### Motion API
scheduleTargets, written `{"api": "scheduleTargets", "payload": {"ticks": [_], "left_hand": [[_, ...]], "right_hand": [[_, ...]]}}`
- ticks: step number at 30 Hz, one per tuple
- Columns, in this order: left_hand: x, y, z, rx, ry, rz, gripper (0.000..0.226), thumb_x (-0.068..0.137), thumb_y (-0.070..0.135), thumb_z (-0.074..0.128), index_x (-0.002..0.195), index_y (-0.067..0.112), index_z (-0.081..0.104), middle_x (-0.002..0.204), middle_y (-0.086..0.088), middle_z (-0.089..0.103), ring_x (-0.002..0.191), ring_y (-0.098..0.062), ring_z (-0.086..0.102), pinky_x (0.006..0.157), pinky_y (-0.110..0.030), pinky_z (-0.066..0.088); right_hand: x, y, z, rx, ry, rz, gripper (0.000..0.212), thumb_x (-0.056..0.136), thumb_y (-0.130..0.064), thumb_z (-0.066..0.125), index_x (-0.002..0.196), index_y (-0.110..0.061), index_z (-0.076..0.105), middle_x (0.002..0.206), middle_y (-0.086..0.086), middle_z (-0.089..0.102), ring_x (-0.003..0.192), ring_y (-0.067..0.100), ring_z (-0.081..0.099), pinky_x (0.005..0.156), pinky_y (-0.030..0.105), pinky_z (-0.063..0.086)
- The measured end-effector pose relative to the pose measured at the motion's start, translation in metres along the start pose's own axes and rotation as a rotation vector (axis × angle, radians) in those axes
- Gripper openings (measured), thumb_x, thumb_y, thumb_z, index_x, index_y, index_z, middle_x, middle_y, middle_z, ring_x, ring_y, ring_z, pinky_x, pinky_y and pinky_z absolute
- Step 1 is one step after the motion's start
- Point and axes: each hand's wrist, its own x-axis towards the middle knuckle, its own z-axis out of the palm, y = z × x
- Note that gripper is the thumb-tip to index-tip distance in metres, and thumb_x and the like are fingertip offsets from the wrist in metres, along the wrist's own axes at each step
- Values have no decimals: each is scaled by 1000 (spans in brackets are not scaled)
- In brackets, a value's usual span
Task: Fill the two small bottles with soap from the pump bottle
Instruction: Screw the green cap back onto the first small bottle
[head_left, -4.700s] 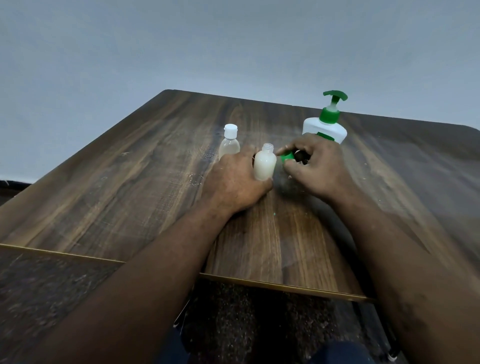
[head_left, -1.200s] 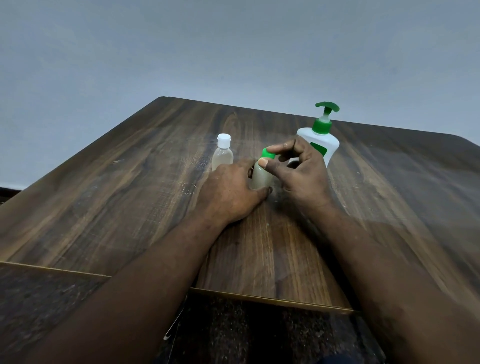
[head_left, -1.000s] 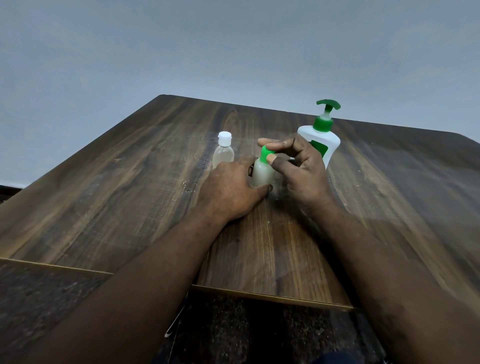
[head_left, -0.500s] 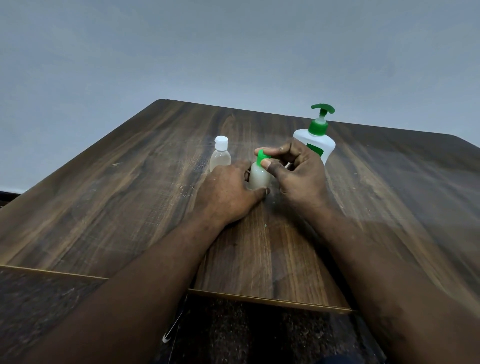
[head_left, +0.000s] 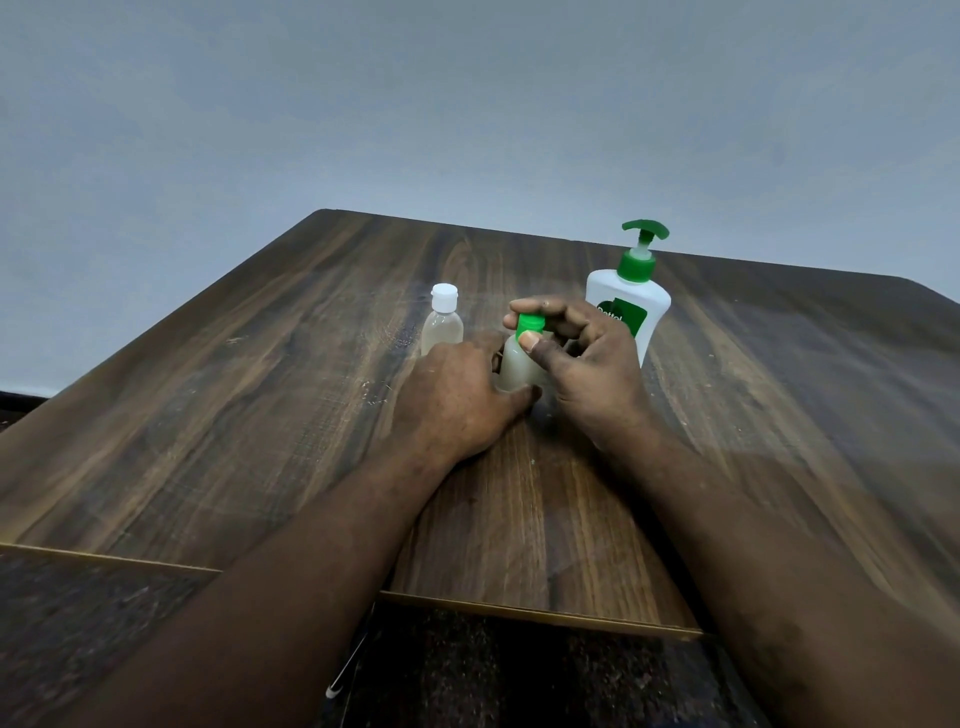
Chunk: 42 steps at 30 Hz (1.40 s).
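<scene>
Since the earliest frame, the green cap (head_left: 530, 325) has moved from beside the open bottle onto its neck, and over the last half second both hands keep nearly the same position. The left hand (head_left: 457, 400) grips the lower body of the small soap-filled bottle (head_left: 514, 369), fingers curled round its left side and the thumb lying against its near base. This bottle stands upright on the wooden table (head_left: 260, 389), near the centre, and its contents appear milky white. The right hand (head_left: 587, 374) pinches the green cap between thumb and forefinger, with the other fingers curled behind it. Whether the cap is fully seated cannot be determined. The second small bottle (head_left: 441, 327) stands upright just left of the left hand, closed with a white flip cap (head_left: 445, 298); its body is translucent. The white pump bottle (head_left: 628, 306) stands upright behind the right hand, at far right, green pump head (head_left: 645, 228) raised.
</scene>
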Motion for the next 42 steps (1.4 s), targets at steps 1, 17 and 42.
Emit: {"api": "scheduleTargets", "payload": {"ticks": [1, 17, 42], "left_hand": [[0, 0, 0, -4, -2, -7, 49, 83, 55, 76, 127, 38, 63, 94, 11, 70, 85, -11, 66, 71, -34, 56], [-4, 8, 1, 49, 52, -41, 27, 87, 49, 73, 99, 26, 68, 78, 7, 65, 71, -12, 63, 54, -27, 43], [-41, -53, -83, 207, 56, -242, 53, 78, 57, 80, 124, 32, 69, 110, 3, 76, 95, -22, 67, 77, -38, 54]], "right_hand": [[-1, -1, 1, -1, 10, 3, 30, 92, 6, 72, 117, -10, 76, 110, -1, 81, 106, 5, 75, 92, 25, 58], [-7, -13, 12, 2, 105, 62, 35, 91, 4, 76, 115, -18, 64, 102, -6, 80, 104, 0, 75, 94, 34, 62], [-2, 5, -5, -241, -163, -64, 12, 92, -29, 83, 98, -20, 78, 83, -7, 76, 71, 1, 68, 69, 17, 56]]}}
